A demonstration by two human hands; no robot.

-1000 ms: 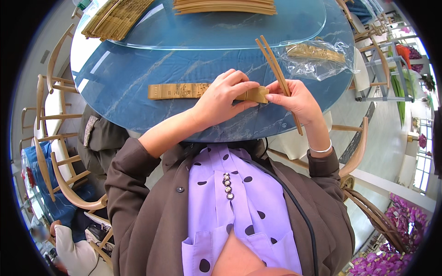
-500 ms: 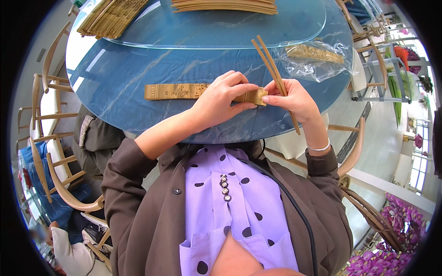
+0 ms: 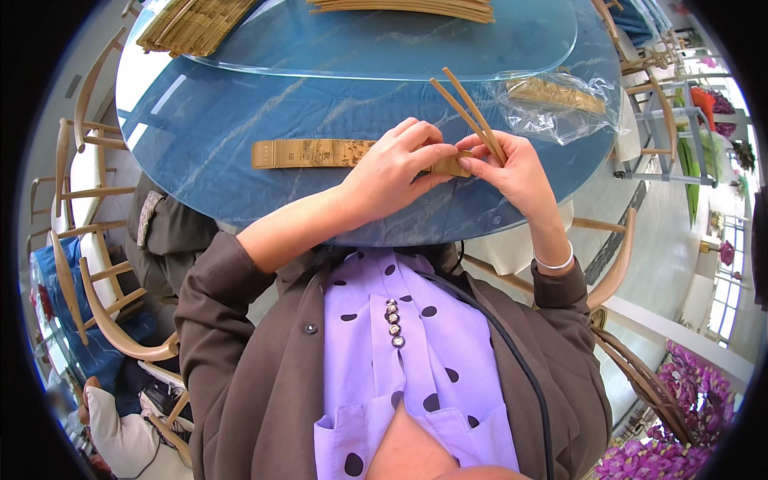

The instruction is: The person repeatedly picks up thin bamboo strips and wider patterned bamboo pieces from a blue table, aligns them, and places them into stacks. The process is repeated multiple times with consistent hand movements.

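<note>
Head view: one flat gold-brown printed paper sleeve [image 3: 312, 154] over blue marbled worktop [image 3: 240, 108]; my left hand [image 3: 398, 166] grips it, right hand [image 3: 514, 170] pinches its end, clasping two slim tan wooden sticks [image 3: 475, 116].

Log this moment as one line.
Left hand: holding brown sleeve | Right hand: holding chopsticks, at sleeve's end | Clear bag: on table

Over a blue marbled counter [image 3: 240, 112], the left hand [image 3: 398, 170] is holding a flat gold strip [image 3: 308, 153] — the right hand [image 3: 516, 172] is pinching its end while gripping two wooden chopsticks [image 3: 457, 95]. A clear bag [image 3: 552, 126] is lying beyond.
</note>
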